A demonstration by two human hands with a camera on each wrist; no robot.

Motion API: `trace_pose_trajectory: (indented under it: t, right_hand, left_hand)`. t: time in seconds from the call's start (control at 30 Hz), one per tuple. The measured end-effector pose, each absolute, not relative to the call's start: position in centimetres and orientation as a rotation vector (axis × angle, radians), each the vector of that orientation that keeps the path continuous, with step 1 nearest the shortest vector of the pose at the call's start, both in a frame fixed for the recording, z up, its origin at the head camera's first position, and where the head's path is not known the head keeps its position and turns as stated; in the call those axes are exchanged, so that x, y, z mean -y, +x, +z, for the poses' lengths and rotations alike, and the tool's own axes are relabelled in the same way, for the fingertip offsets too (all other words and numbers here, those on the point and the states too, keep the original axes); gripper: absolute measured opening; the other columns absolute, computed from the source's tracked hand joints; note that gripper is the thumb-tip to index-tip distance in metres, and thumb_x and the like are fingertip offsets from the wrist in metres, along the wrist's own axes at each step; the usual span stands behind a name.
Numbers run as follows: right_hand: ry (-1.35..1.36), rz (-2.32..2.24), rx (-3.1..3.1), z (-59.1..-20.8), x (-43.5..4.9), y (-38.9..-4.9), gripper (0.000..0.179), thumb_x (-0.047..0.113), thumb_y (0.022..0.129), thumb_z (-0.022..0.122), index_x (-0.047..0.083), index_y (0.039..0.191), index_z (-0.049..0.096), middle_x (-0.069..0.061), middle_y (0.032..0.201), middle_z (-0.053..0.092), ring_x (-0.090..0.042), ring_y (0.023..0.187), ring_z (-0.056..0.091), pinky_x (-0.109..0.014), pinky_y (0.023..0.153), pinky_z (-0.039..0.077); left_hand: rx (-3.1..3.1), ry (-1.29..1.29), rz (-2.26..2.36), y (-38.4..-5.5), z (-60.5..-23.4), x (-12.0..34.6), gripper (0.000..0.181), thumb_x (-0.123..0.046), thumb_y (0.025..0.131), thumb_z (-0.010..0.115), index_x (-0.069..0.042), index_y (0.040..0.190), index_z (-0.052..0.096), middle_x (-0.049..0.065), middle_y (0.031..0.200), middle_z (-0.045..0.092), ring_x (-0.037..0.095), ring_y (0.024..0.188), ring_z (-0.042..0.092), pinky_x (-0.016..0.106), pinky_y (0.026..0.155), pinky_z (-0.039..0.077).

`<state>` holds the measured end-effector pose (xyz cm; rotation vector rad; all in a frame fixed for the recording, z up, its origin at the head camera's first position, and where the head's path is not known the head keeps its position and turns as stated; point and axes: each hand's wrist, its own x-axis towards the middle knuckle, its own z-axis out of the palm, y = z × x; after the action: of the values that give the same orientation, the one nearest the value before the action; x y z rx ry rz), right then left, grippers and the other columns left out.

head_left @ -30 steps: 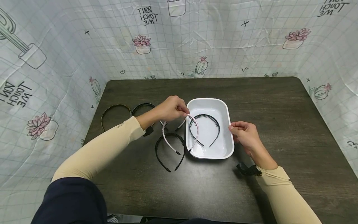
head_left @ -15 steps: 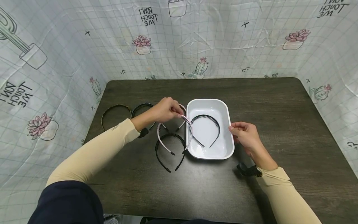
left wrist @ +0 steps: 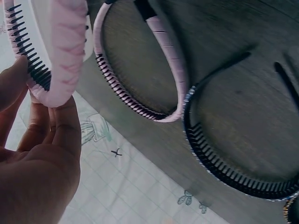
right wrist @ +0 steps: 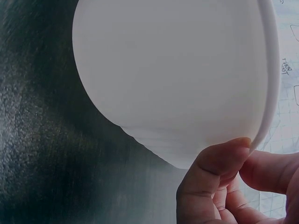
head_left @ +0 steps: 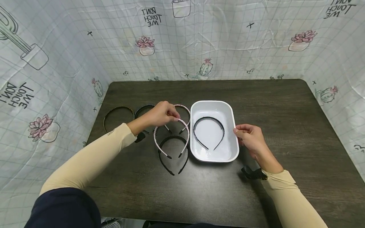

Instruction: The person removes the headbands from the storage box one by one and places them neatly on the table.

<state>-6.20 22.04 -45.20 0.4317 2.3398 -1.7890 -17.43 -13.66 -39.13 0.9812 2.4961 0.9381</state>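
My left hand (head_left: 162,113) pinches the top of a pink headband (left wrist: 67,51) with black comb teeth. It holds the band over the table, just left of a white plastic tray (head_left: 209,155), with the ends pointing towards me. A black toothed headband (head_left: 174,137) lies on the table, partly overlapped by the held one. Inside the tray rests another dark toothed headband (head_left: 209,118). My right hand (head_left: 251,136) grips the tray's right rim between thumb and fingers. A second pink headband (left wrist: 178,79) lies behind my left hand, partly covered in the head view.
Farther left on the dark wooden table (head_left: 285,126) lie a glittery dark headband (left wrist: 233,182), partly behind my left hand, and a thin gold-brown headband (head_left: 119,107). A white patterned curtain (head_left: 228,41) hangs around the table's back and sides.
My left hand has moved left with the pink headband, from over the tray's left side to beside it. The right hand and tray stay put.
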Motion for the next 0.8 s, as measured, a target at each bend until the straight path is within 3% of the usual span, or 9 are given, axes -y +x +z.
trace_pose_trajectory:
  t: [0.3,0.8]
  right_hand:
    - [0.43,-1.78,-2.336,-45.0,-22.0,-6.1,0.039,0.016,0.105,0.062,-0.013,0.13,0.056,0.008,0.083,0.068,-0.004,0.078,0.066,-0.025,0.065,0.059]
    - [0.443,-1.767,-2.336,-45.1,-22.0,-6.2,0.04,0.017,0.105,0.062,-0.012,0.131,0.056,0.01,0.083,0.068,-0.004,0.078,0.065,-0.026,0.066,0.059]
  left_hand:
    - [-2.483,0.938,0.942,-17.2,-39.8,15.2,0.012,-0.004,0.097,0.074,-0.001,0.103,0.083,0.014,0.1,0.076,0.024,0.089,0.069,0.036,0.079,0.056]
    - [-2.472,0.92,0.939,-16.9,-40.9,16.9,0.01,-0.004,0.096,0.075,-0.001,0.101,0.083,0.013,0.101,0.077,0.023,0.086,0.07,0.036,0.078,0.056]
